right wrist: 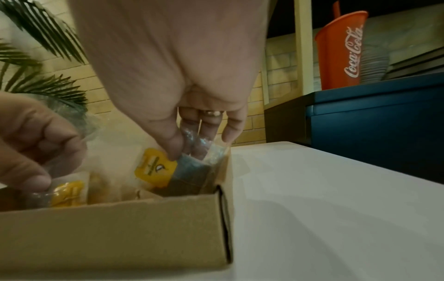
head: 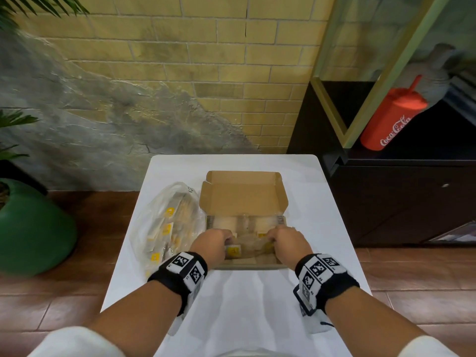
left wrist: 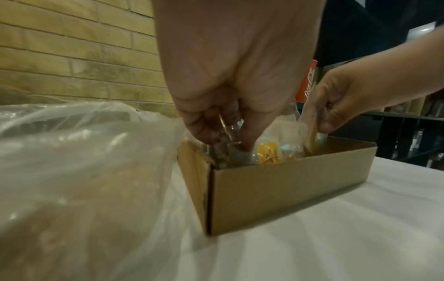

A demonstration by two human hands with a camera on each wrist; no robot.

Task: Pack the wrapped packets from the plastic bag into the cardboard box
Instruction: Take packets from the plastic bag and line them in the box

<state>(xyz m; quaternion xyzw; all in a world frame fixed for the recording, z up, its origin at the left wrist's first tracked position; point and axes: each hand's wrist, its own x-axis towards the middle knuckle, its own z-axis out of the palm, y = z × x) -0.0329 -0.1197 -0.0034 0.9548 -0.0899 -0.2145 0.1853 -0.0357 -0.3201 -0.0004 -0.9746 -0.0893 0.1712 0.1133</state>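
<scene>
An open brown cardboard box (head: 242,197) (left wrist: 283,194) (right wrist: 108,233) stands mid-table with its lid tipped back. Clear-wrapped packets with yellow labels (head: 247,224) lie inside it. My left hand (head: 216,243) (left wrist: 221,129) pinches the left end of a wrapped packet (left wrist: 266,154) over the box's near left corner. My right hand (head: 286,240) (right wrist: 192,144) pinches the right end of a wrapped packet (right wrist: 156,169) at the box's right wall. Whether both hands hold the same packet I cannot tell. A clear plastic bag (head: 164,222) (left wrist: 84,180) with more packets lies left of the box.
The white table (head: 257,305) carries the box and the bag. A dark cabinet (head: 401,202) with a red Coca-Cola cup (head: 391,119) (right wrist: 341,49) stands to the right. A green plant pot (head: 31,228) sits on the floor at left. A brick wall rises behind.
</scene>
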